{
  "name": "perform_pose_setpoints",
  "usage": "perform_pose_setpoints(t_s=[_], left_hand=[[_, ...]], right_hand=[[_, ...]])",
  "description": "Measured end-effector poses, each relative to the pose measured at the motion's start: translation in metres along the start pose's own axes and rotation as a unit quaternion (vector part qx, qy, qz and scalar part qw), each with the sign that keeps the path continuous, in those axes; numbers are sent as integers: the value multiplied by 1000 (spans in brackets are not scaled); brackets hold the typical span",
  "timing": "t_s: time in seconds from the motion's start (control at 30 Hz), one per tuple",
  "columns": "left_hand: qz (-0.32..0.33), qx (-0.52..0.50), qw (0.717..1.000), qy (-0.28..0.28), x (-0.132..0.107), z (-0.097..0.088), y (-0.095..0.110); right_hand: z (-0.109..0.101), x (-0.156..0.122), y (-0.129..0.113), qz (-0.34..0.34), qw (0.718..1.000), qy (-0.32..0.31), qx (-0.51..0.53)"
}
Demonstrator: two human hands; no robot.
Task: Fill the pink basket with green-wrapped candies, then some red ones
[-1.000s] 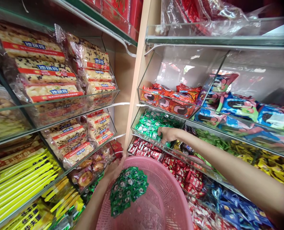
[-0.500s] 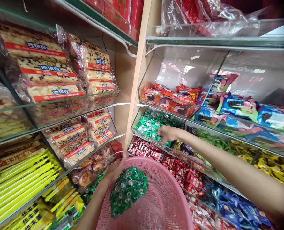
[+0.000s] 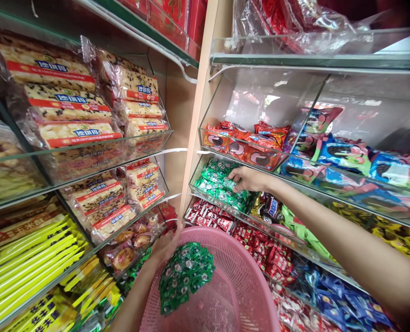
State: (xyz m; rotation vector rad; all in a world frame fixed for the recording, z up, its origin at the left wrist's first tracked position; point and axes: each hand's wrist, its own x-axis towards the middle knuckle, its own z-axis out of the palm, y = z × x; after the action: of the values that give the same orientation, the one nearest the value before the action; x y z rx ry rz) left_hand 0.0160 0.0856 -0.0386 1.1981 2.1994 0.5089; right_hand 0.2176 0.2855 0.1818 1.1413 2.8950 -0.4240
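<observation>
My left hand [image 3: 166, 245] is closed over the left rim of a pink perforated plastic basket [image 3: 256, 272]. Inside that basket, green-wrapped candies [image 3: 186, 274] form a heap on the left side. My right hand [image 3: 245, 179] reaches into a glass-fronted shelf bin, its fingers curled down against a layer of similar green-wrapped candies [image 3: 213, 177]. The fingertips touch the candies; whether a piece is pinched in them is hard to make out.
A glass shelf with red cookie packs [image 3: 241, 143] hangs just above my right hand. Right of the green candies lie dark Snickers packs [image 3: 270, 207]. Red-wrapped sweets [image 3: 208, 214] fill the bin below. Sachima packs [image 3: 80, 131] stack on the left shelves beside a wooden post [image 3: 195, 106].
My right hand has moved slightly up and back over the green candies, uncovering some near the bin's front glass. My left hand and the basket stay in place.
</observation>
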Motion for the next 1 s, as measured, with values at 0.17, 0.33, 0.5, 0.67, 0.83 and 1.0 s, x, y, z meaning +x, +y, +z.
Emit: perform_pose_setpoints(t_s=[0.17,0.33,0.5,0.67,0.83,1.0], left_hand=[[5,-4,1000,3,0,0,0],[1,3,1000,3,-1,-1,-4],[-1,-4,1000,12,-1,-3,-6],[7,-8,1000,13,1,-4,-4],[-1,2,1000,6,1,-4,2],[22,-3,1000,13,0,-4,3]], right_hand=[[11,12,-14,-36,998,45,18],[24,28,-22,-43,994,74,74],[20,28,-11,-34,987,72,136],[15,11,-1,-6,981,-31,193],[13,0,0,-65,990,-49,119],[10,-21,-24,-124,989,15,79]])
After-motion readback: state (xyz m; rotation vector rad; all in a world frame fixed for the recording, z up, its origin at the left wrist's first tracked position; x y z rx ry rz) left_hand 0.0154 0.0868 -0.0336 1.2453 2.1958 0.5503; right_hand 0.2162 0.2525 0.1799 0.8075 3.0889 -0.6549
